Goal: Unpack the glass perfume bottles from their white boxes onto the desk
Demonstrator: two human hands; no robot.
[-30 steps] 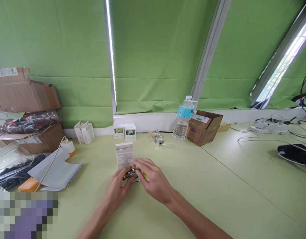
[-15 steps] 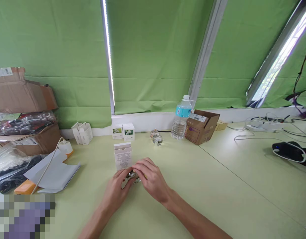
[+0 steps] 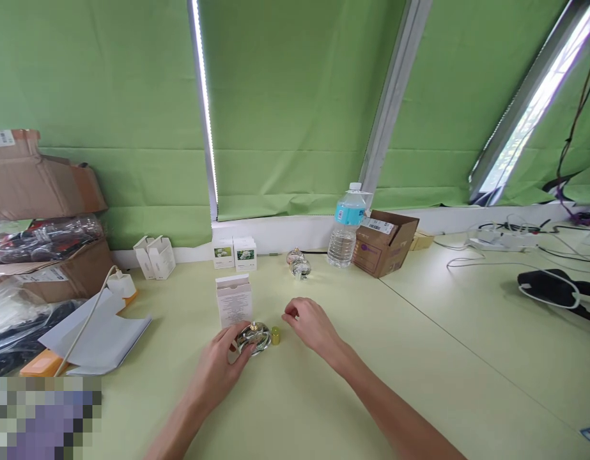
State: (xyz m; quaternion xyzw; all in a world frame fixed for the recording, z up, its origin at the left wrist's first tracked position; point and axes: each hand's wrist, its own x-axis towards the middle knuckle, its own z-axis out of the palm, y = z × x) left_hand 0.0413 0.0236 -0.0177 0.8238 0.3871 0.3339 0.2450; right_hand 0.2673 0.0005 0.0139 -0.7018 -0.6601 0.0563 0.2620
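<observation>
My left hand [image 3: 215, 365] grips a round glass perfume bottle [image 3: 253, 337] from the near side, and the bottle rests on the pale green table [image 3: 371, 358]. Its small metal neck shows on top. A gold cap [image 3: 275, 335] stands upright on the table just to the bottle's right. My right hand [image 3: 311, 326] is a little further right, fingers loosely apart, holding nothing and apart from the cap. Behind the bottle stands a white perfume carton [image 3: 234, 300] with printed text on its side.
At the back stand a second glass bottle [image 3: 298, 263], white cartons [image 3: 234, 253], a water bottle [image 3: 345, 231] and a cardboard box [image 3: 383, 244]. Plastic bags, cardboard and a white sheet [image 3: 100, 335] lie left. Cables and a power strip [image 3: 503, 241] lie right.
My right hand has moved right, away from the bottle. The gold cap now stands separately on the table. My left hand stays on the bottle, and the view has shifted slightly.
</observation>
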